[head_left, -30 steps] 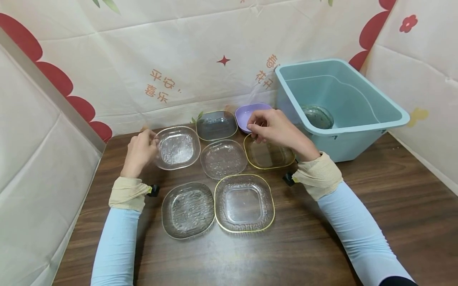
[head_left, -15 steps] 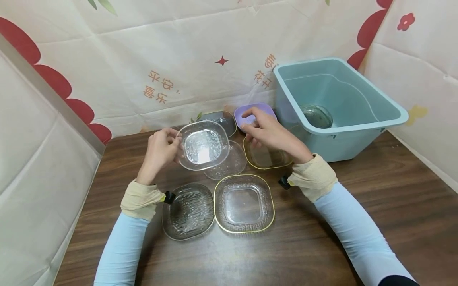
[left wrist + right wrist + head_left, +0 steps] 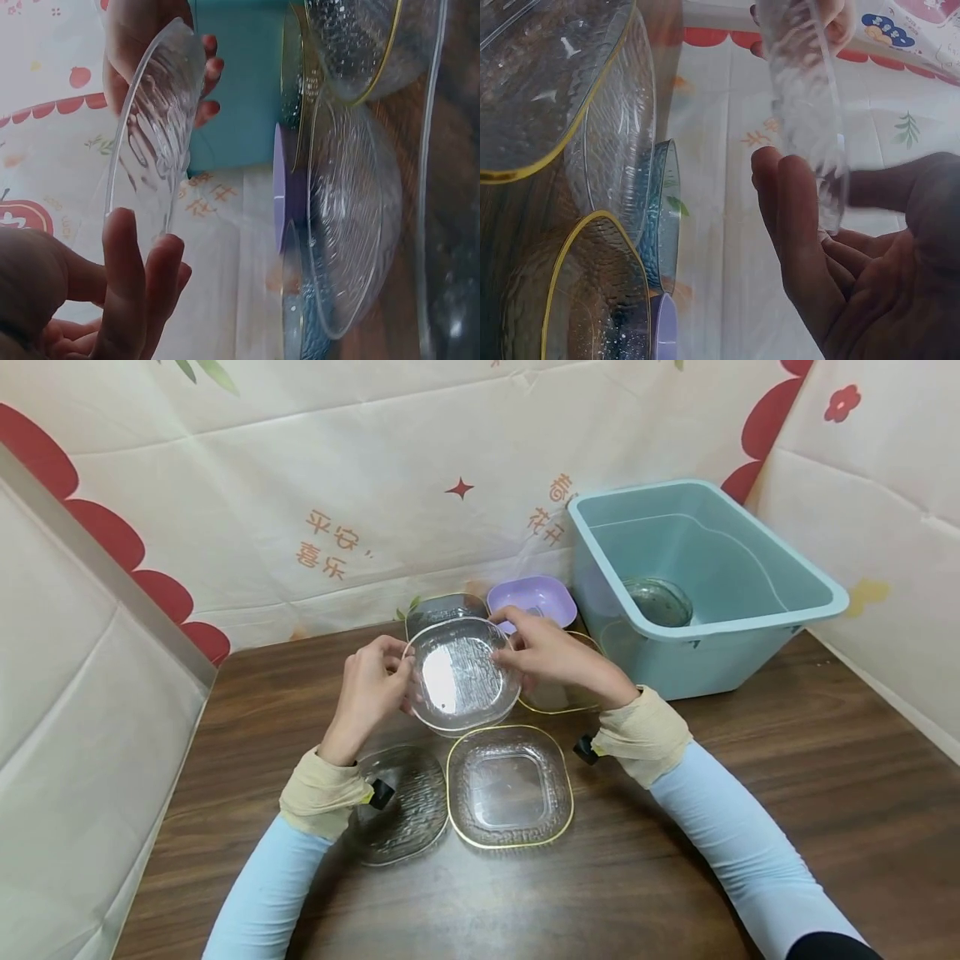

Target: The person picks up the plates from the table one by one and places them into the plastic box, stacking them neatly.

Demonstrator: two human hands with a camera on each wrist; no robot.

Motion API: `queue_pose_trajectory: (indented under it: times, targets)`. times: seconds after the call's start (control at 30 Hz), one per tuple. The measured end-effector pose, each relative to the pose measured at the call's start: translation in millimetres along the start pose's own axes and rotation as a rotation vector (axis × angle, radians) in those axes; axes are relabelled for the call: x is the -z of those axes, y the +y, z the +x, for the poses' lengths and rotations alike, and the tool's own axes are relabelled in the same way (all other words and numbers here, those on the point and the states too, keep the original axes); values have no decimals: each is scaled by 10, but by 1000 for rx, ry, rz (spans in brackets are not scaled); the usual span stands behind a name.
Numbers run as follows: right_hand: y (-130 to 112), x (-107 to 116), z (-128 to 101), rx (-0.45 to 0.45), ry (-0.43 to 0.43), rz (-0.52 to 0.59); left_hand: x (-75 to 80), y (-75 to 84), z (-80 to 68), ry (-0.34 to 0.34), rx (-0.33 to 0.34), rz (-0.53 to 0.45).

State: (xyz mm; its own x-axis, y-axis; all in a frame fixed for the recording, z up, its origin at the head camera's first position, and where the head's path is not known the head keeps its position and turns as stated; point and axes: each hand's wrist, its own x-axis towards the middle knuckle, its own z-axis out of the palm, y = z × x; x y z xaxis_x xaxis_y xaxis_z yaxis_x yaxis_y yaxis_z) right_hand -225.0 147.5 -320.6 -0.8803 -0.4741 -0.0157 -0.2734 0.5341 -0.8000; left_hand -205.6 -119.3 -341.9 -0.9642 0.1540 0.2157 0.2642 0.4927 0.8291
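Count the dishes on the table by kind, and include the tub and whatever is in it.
Plain clear dishes: 3, the held clear dish, the front-left clear dish, the clear dish under it
Gold-rimmed dishes: 3, front, right, back tinted
Purple bowl: 1
Dish in the tub: 1
Blue tub: 1
Total: 9

Held dish (image 3: 461,672) between both hands — tub (image 3: 757,647) right, plates (image 3: 510,787) in front.

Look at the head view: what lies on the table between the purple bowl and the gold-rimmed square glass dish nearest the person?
The clear glass dish, held above the table by the left hand and right hand, fills that stretch in the head view.
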Motion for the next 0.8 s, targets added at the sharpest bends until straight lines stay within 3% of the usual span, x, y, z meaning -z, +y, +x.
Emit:
queue_pose_trajectory:
  times: [0.27,0.53,0.8]
  targets:
    - [46,-23,10,-10,34,56,-68,14,-10,-11,55,-131]
    - [0,-3,5,-23,112,29,-50,27,-20,11,-1,-124]
    - [4,130,-31,-51,209,87,26,43,4,3,40,-146]
